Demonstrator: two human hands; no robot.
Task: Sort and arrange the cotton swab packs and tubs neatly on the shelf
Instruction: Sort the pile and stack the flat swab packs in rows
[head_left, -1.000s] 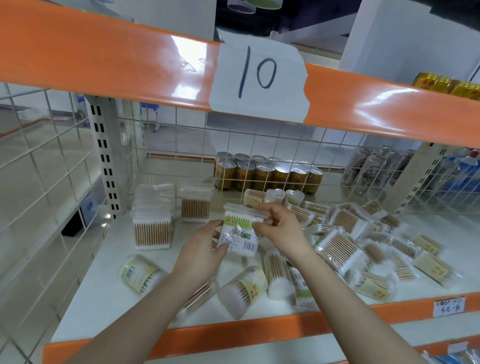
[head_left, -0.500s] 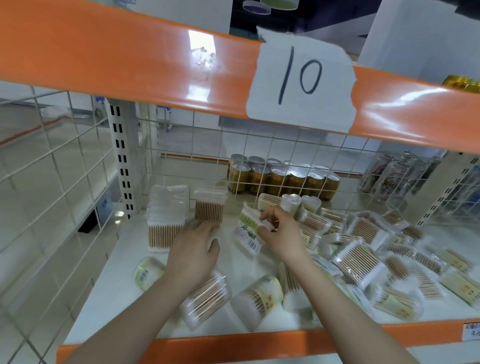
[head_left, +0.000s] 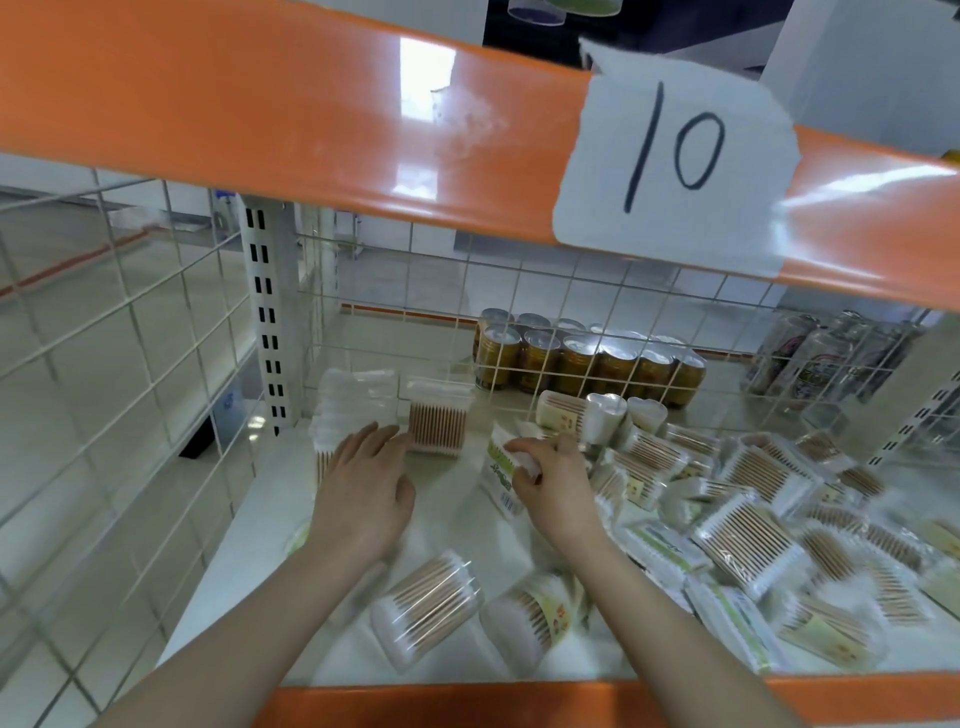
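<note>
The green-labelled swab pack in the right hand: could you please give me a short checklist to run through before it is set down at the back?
1. Grip: right hand pinches the green-labelled swab pack at its top edge. Ok.
2. Pack orientation: it is tilted, not upright. Not ok.
3. Landing spot: bare shelf shows beside the upright square tub. Ok.
4. Left hand: open, fingertips at the stacked tubs and the square tub; whether it presses them, cannot tell.
5. Front tubs: the clear round tub lies on its side, unsorted. Not ok.
</note>
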